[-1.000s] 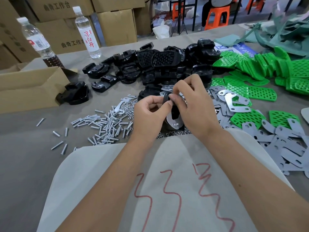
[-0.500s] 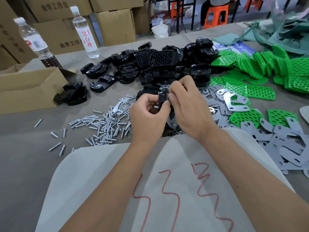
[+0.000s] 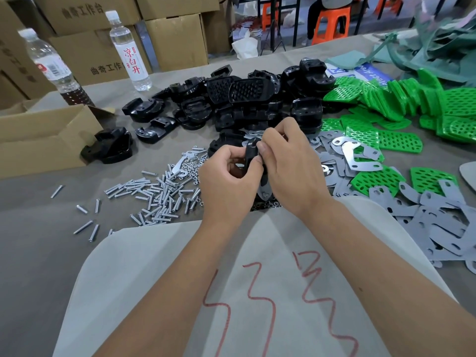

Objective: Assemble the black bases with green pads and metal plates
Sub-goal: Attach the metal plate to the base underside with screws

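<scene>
Table, grey cloth cover, carries all stock. Largest lot: pile of black bases centre-rear. Right of it, green pads, perforated, heaped and spread. Near right: grey plate blanks; bright metal plates lie btwn pads and hands. Left-centre: loose screws, small nuts just beyond. Open carton at left edge w/ one more base beside it.

Work in hand: one black base held above the table, approx centre, metal plate showing at its lower end. Left hand fingers curled round the base's left side, gripping. Right hand thumb and forefinger pinch its top edge. No green pad visible on this unit; could be hidden by the hands.

Judgement: step = seating plate on base, fastening likely in progress. Fastener itself not visible. Next move prob. needs one hand freed for a screw or nut while the other keeps holes aligned.

Writing: clear bottle, red label "凉白开". Cartons behind printed "曲奇工作台". Red scribble on white apron, not legible. Blue sheet far right, text partial, unreadable.
</scene>
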`<action>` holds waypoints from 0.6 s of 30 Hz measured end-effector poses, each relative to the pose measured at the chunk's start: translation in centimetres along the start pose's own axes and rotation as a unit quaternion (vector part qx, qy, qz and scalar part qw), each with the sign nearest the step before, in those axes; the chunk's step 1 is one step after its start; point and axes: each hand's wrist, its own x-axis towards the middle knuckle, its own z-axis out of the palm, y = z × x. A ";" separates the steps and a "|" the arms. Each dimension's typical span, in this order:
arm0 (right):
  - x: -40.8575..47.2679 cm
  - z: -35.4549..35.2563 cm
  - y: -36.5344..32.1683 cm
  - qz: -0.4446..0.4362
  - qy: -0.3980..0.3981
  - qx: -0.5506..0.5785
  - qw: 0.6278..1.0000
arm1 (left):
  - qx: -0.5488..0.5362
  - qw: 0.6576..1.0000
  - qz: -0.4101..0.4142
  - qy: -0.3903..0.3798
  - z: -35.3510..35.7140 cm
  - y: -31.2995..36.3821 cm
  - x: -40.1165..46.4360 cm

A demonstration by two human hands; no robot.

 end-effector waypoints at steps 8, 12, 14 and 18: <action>-0.1 0.2 -0.1 -0.010 -0.026 0.010 1.000 | 0.002 1.000 -0.016 0.015 0.0 0.1 0.1; 0.0 0.2 -0.1 0.004 -0.002 -0.015 1.000 | 0.013 1.000 -0.009 0.010 0.0 0.3 0.0; 0.0 0.2 -0.1 0.008 -0.008 -0.013 1.000 | 0.010 1.000 -0.011 0.015 0.0 0.3 0.0; -0.2 0.1 -0.3 -0.002 -0.038 0.019 0.999 | 0.011 1.000 -0.013 0.017 -0.1 0.1 0.0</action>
